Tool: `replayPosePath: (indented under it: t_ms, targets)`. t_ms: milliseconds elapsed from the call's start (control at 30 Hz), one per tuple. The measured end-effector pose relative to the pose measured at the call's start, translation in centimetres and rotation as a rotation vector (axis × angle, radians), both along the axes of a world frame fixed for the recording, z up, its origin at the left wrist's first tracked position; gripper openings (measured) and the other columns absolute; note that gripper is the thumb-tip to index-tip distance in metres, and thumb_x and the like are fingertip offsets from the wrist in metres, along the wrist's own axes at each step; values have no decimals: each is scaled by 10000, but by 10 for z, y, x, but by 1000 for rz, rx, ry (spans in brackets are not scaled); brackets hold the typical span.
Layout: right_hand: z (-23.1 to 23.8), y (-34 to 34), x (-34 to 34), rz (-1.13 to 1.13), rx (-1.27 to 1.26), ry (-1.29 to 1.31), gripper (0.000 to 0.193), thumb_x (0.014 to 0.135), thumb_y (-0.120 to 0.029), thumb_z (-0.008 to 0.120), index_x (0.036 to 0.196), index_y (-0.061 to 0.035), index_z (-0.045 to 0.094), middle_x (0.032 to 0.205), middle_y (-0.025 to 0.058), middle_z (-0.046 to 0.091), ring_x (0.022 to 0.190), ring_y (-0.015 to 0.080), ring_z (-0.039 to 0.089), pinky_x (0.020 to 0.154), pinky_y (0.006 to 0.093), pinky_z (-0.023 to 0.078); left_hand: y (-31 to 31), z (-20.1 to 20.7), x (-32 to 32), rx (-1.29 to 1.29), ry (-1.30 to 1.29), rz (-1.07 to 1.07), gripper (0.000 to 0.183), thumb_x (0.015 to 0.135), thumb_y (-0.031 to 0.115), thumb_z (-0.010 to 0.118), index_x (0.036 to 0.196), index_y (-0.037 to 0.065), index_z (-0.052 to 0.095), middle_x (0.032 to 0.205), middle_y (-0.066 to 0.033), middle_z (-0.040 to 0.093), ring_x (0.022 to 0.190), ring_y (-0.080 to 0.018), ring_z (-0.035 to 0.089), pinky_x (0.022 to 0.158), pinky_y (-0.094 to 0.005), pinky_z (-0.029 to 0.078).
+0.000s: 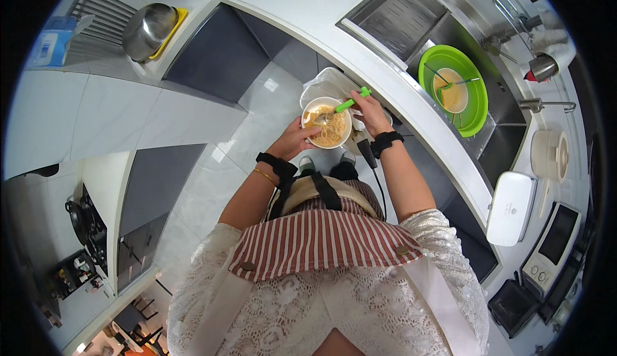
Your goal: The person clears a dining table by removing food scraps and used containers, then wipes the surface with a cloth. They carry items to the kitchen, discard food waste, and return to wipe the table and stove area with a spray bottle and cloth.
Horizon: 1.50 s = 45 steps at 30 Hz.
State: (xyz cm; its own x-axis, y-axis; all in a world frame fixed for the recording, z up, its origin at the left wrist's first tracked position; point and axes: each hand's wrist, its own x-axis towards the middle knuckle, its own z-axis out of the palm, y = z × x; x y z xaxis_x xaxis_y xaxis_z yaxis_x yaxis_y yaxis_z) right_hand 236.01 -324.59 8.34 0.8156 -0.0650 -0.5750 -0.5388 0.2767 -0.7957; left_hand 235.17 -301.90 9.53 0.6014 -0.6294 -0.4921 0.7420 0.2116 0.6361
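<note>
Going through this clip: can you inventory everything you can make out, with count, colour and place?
Held bowl: 1, white, centre
Noodles: one serving, pale yellow, in held bowl
Utensil: 1, green-handled, in held bowl
Lined bin: 1, whitish, behind held bowl
Sink: 1, steel, right counter
Basin: 1, green, in sink
Second bowl: 1, white, in basin
Basin utensils: count unclear, partly green, in basin
Tap: 1, silver, by sink
Cooker: 1, beige, right counter
Box: 1, white, near cooker
Oven: 1, white and black, lower right
Pots: 2, silver, upper left
Package: 1, blue, far left
Smaller background items: unclear
Apron: 1, red-white striped, on person
Wrist straps: 2, black, on wrists
Left hand: 1, bare, holding bowl
Right hand: 1, bare, on green handle
</note>
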Motion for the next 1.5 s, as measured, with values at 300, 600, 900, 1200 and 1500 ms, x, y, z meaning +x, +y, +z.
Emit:
replayPosePath:
  t_ms: [300, 600, 900, 1200, 1500]
  targets:
    - [-7, -14, 16, 152, -59, -49, 328, 826, -390, 560, 916, -90, 657, 965, 40, 599, 954, 154, 488, 879, 352, 311, -11, 2, 4, 108, 25, 9, 535, 828, 156, 583, 1280, 59, 314, 1203, -92, 474, 1086, -217, 508, 904, -411, 448]
    - [12, -3, 19, 177, 38, -133, 225, 849, -186, 549, 940, 3, 633, 636, 11, 563, 460, 58, 436, 433, 193, 336, -2, 5, 6, 193, -23, 44, 545, 849, 288, 561, 1281, 58, 321, 1189, -87, 473, 1078, -209, 503, 899, -400, 447]
    - [55, 8, -3, 193, 122, -204, 221, 879, -122, 515, 1039, 9, 593, 738, 22, 596, 568, 50, 494, 531, 179, 418, 4, 2, 9, 87, -19, 25, 676, 845, 527, 432, 1311, 60, 282, 1268, -91, 419, 1148, -213, 447, 918, -384, 431]
    - [38, 25, -25, 214, 104, -250, 175, 863, -97, 545, 984, 1, 622, 758, 26, 591, 625, 67, 521, 584, 194, 458, 1, 3, 23, 145, -56, -57, 663, 834, 515, 477, 1300, 74, 306, 1214, -75, 457, 1095, -197, 488, 853, -372, 478]
    - [10, 20, -31, 44, 92, -219, 158, 831, -104, 565, 916, 8, 638, 781, 40, 607, 657, 70, 544, 569, 199, 456, -22, -4, 32, 321, -234, -144, 606, 803, 210, 624, 1312, 94, 316, 1132, -57, 515, 967, -155, 547, 703, -302, 527]
